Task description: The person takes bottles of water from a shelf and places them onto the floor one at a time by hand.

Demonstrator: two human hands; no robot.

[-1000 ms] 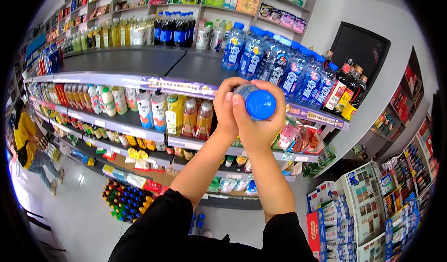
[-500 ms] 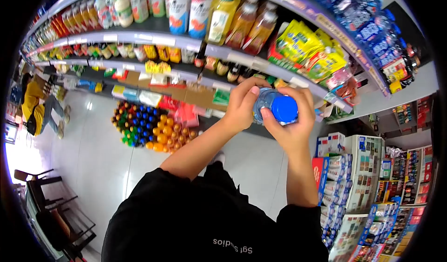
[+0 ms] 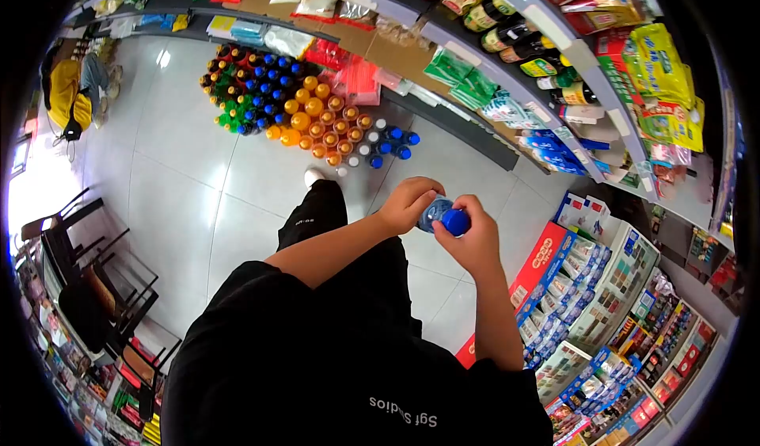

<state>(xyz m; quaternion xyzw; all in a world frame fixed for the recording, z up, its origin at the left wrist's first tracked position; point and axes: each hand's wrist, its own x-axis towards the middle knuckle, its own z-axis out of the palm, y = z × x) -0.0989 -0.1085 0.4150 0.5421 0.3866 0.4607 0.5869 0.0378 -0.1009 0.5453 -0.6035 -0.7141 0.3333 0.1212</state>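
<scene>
A clear bottle with a blue cap (image 3: 455,222) is held in front of my body, above the tiled floor. My left hand (image 3: 408,205) wraps round the bottle's body from the left. On the right, my right hand (image 3: 473,236) has its thumb and fingers closed round the cap end. Several bottles (image 3: 317,125) with orange, blue, green and white caps stand in rows on the floor ahead, beside the lowest shelf.
Shelves (image 3: 475,121) of packets and sauce bottles curve across the top and right. A display rack (image 3: 598,287) stands at the right. Chairs (image 3: 103,287) are at the left, and a person in a yellow top (image 3: 67,89) is at the upper left.
The view has tipped down from the upper shelf to the floor, bringing the floor bottles fully into sight. Both hands have moved lower and closer to my body with the bottle still held.
</scene>
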